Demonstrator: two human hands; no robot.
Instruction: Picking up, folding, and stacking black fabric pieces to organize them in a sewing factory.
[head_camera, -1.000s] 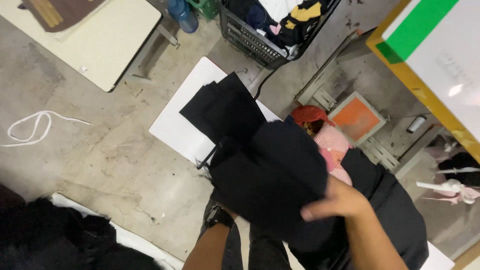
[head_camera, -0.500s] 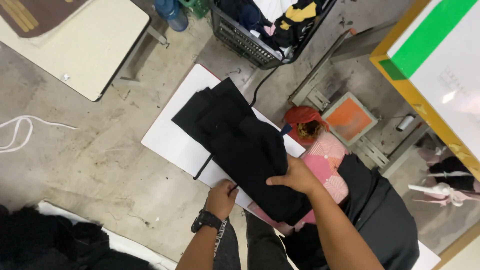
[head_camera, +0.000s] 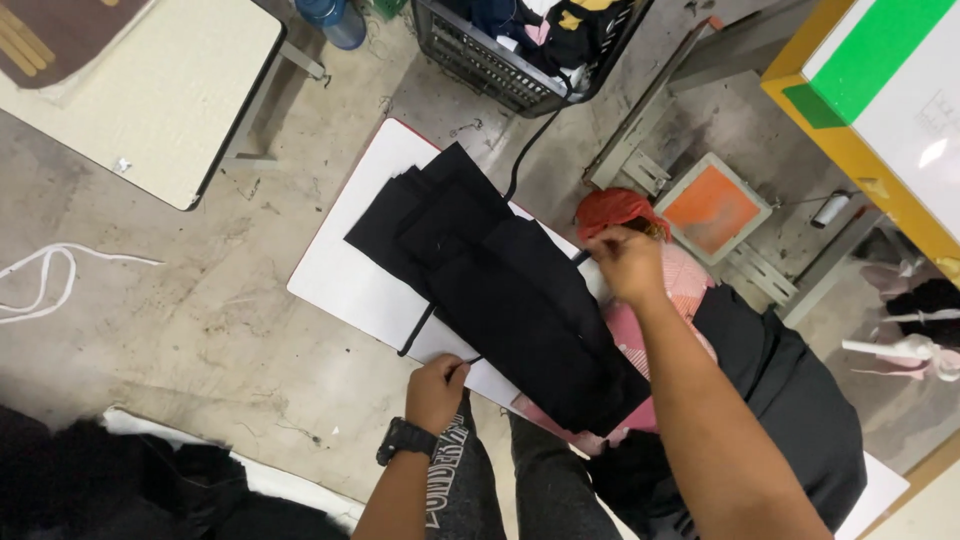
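So the black garment (head_camera: 500, 290) is lying spread out flat on a white board (head_camera: 345, 285), running diagonally from the far left down toward the near right, where its end is overhanging some pink fabric (head_camera: 625, 335). The left hand (head_camera: 436, 390), with a black watch (head_camera: 404, 440) on the wrist, is sitting at the near edge of the board and its fingers are pinching a thin black drawstring (head_camera: 425, 335) that's trailing out from the side of the garment. The right hand (head_camera: 625, 262) is reaching over to the far right edge of the garment, fingers closed in a pinch right at the hem, touching the cloth; can't really tell if it's gripping fabric or another bit of cord there. Just beside that hand there's a crumpled red cloth (head_camera: 615, 208), and a bit further right an orange square frame (head_camera: 712, 208) lying on the concrete floor (head_camera: 180, 340). A dark wire basket (head_camera: 510, 55) full of clothes is sitting at the far side, a pale tabletop (head_camera: 140, 100) is off to the far left, and a pile of black clothing (head_camera: 780, 420) is bunching up on the near right
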